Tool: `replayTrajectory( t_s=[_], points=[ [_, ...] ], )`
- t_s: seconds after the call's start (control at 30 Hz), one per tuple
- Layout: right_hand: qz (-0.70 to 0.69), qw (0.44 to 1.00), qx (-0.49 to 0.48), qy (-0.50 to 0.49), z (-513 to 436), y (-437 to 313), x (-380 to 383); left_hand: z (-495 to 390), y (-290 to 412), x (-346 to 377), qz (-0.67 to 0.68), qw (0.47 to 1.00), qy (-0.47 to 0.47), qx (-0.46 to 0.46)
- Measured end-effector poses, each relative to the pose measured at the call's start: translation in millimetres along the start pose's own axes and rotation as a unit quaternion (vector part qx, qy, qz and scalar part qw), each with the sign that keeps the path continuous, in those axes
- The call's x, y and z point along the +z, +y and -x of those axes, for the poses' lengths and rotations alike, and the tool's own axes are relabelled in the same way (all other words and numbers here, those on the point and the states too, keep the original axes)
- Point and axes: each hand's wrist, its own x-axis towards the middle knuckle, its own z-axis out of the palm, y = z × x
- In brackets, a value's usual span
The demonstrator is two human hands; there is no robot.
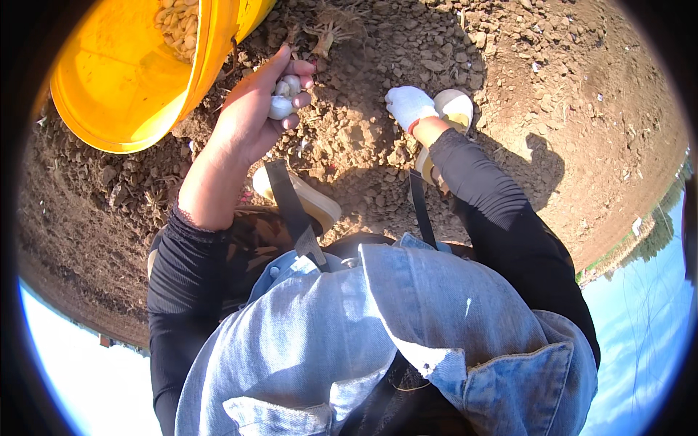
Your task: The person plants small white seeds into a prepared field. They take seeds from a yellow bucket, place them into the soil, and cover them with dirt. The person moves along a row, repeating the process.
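Several pale garlic cloves [281, 107] rest in the palm of my bare left hand [252, 101], with its fingers curled around them. That hand is above the soil, just right of the yellow plastic bucket [103, 106]. Inside the bucket, more cloves [182, 32] lie in a heap at the top of the view. My right hand [411, 106] wears a white glove and is low over the crumbly soil [349, 131], beside a light-coloured shoe [455, 106]. Its fingers are bent and their tips are hidden, so whether it holds anything cannot be seen.
Dry plant stubble with roots [327, 35] lies beyond my left hand. My other shoe [297, 199] stands on the ground below that hand. Two dark straps [292, 212] hang from my denim garment [327, 316]. Bare, cloddy field [589, 109] stretches off to the right.
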Motion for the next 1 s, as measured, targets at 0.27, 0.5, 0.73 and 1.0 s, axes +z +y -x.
replayTrajectory(
  t_s=[0.27, 0.5, 0.73, 1.0],
  points=[
    [0.047, 0.996, 0.078, -0.003, 4, -32, -18, -12, -3, 5, 0.114, 0.983, -0.143, -0.009],
    [-0.342, 0.892, -0.182, 0.235, 40, -70, -143, -18, 1, 13, 0.054, 0.990, -0.129, 0.021],
    [-0.170, 0.804, -0.451, 0.349, 41, -101, -191, -13, 2, 23, -0.045, 0.997, -0.066, 0.014],
    [-0.467, 0.794, -0.362, 0.142, 47, -107, -166, -1, -2, 26, -0.096, 0.995, -0.036, 0.004]
  ],
)
